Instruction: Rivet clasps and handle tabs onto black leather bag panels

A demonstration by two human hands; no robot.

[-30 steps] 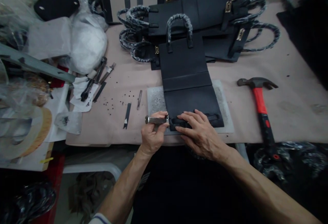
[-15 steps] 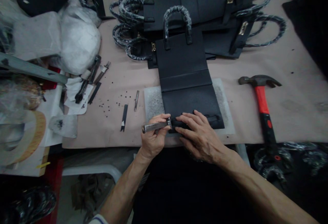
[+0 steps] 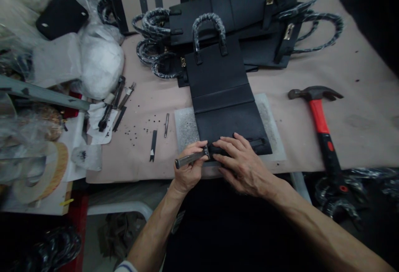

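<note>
Metal tool (image 3: pixel 188 160), one: since the earlier frame, its outer end is being swung lower, toward eight o'clock, while its head is being kept beside the nine-o'clock end of a strap (image 3: pixel 258 142) on a black bag (image 3: pixel 220 72). The tool is being clamped in the curled fingers of the left hand (image 3: pixel 188 172); whether its head is touching the strap cannot be told. The bag, opened out with a wrapped handle (image 3: pixel 208 17) toward twelve o'clock, is being supported at its six-o'clock end by a grey slab (image 3: pixel 185 126). Strap: being pressed by the right hand (image 3: pixel 245 164), fingers slightly apart, nothing being gripped. Hammer (image 3: pixel 323 130), at three o'clock of the bag: not being held. Step in hand, as judged: tool head being lined up with the strap end. Next move, as judged: steady tool and pinned strap are being called for.
</note>
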